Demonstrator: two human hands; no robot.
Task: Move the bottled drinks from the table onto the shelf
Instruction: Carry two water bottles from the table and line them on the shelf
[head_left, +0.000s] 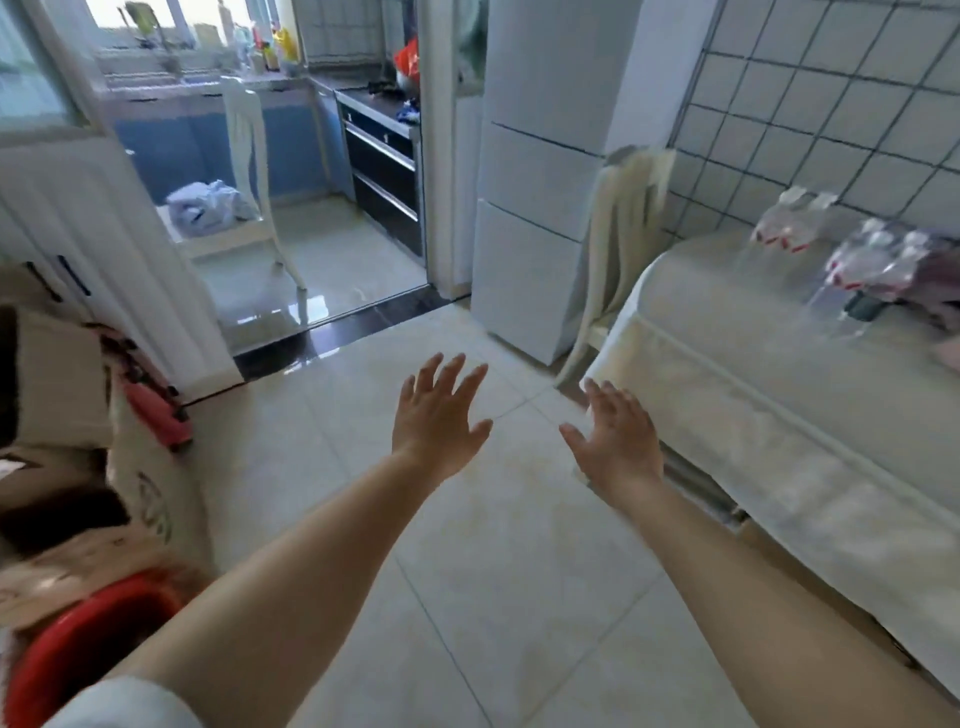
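Single head-worn wide-angle view, facing forward and down over tiled floor (493, 545), kitchen doorway distant, table (753, 395) near at right

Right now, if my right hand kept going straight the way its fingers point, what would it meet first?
Probably the chair draped with cloth beside the table; the right hand is over bare floor, and depth is unclear.

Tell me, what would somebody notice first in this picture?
Two bare arms reach forward over the tiled floor, with the left hand and the right hand open and holding nothing. To the right, blurry clear bottles with red labels stand on a white-covered table by the tiled wall.
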